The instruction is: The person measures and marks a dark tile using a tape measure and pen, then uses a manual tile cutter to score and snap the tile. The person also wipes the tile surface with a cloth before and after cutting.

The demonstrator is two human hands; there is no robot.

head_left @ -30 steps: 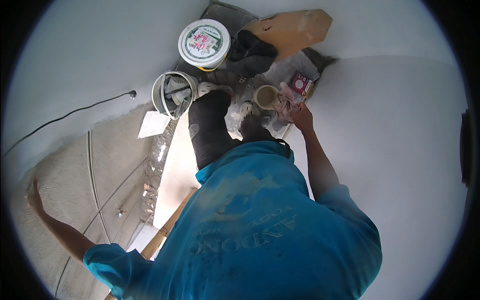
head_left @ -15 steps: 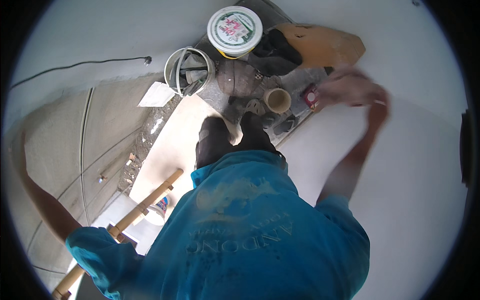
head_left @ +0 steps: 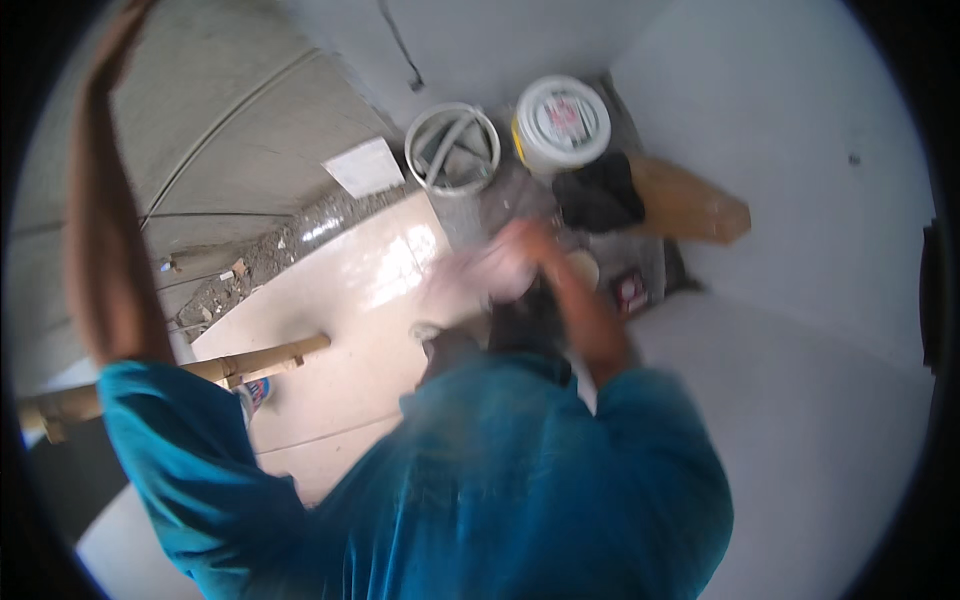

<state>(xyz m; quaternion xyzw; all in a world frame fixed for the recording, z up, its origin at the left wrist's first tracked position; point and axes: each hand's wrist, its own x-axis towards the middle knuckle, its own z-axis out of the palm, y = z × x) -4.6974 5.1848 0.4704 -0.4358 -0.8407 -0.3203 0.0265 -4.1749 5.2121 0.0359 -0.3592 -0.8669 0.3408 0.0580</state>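
Note:
My right hand (head_left: 530, 242) is closed on a pinkish-grey cloth (head_left: 478, 275), which hangs in front of my legs, smeared by motion. The cup-like container (head_left: 583, 268) beside my right wrist is partly covered by the arm. At the upper left, my left arm reaches up along the grey wall, and only part of my left hand (head_left: 128, 22) shows at the picture's rim. Its fingers are blurred and cut off, so whether they touch the wall cannot be seen.
An open bucket (head_left: 410, 150) with tools and a lidded white bucket (head_left: 519, 140) stand ahead. Nearby lie a black cloth (head_left: 600, 195), brown cardboard (head_left: 690, 205), a red box (head_left: 630, 292) and a white sheet (head_left: 364, 168). A bamboo pole (head_left: 270, 358) juts in at left.
My right hand has swung from the white wall at right to in front of my legs with the cloth. My left arm stands higher, and the view has turned.

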